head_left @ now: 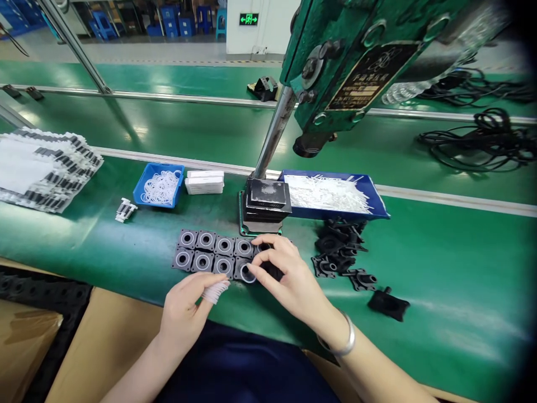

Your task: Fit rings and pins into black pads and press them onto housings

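Two rows of square black plastic parts [210, 253] with round holes lie on the green bench in front of me. My right hand [289, 277] rests at the right end of the rows, its fingers pinched on a black part [272, 271] next to a small clear ring [247, 273]. My left hand [187, 308] sits just below the rows, gripping a bundle of thin white pins [215, 291]. A silver bangle [344, 338] circles my right wrist.
A green press machine [335, 61] with a black base block [266, 204] stands behind the rows. A blue tray of white pins [331, 195], a blue bin of white rings [159, 186], a heap of black parts [342, 252] and stacked sheets [42, 168] surround it. Cables [482, 140] lie far right.
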`<state>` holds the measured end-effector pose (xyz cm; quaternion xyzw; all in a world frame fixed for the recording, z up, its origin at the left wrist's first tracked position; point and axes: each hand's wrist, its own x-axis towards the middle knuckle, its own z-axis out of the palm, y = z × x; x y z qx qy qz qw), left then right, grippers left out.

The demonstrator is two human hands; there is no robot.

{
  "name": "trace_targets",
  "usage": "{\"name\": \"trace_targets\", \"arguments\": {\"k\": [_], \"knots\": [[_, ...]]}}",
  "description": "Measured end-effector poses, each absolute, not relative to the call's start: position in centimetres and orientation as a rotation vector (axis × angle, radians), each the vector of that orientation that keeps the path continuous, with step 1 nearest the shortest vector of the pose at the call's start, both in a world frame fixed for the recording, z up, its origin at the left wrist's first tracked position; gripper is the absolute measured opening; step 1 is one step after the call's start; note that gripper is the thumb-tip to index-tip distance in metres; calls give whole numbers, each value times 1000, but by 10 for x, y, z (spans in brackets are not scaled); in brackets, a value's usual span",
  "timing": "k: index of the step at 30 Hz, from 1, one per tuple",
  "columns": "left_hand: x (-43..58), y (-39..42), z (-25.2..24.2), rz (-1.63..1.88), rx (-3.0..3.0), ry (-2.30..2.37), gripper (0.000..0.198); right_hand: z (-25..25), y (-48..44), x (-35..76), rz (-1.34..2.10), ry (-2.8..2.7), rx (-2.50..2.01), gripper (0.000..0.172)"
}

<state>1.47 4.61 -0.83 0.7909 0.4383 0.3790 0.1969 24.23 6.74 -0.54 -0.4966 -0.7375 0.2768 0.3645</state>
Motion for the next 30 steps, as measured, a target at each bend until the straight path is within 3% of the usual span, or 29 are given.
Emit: {"name": "trace_targets", "arguments": {"k": [10,14,18,22,30], "knots": [[31,53,-32,895,2885,754,23,-17,70,237,354,-2072,-1374,1],[30,55,-30,848,2934,737,26,-19,64,243,267,-2163,-1295,23],[30,55,-28,841,2941,723,24,-20,58,251,213,-2234,-1223,30],[32,54,-21,926,2766,859,24,-6,54,260,296,-2106,-1229,31],[40,55,1,980,2323,1085,17,4,43,257,856,-1951,-1105,2]]}}
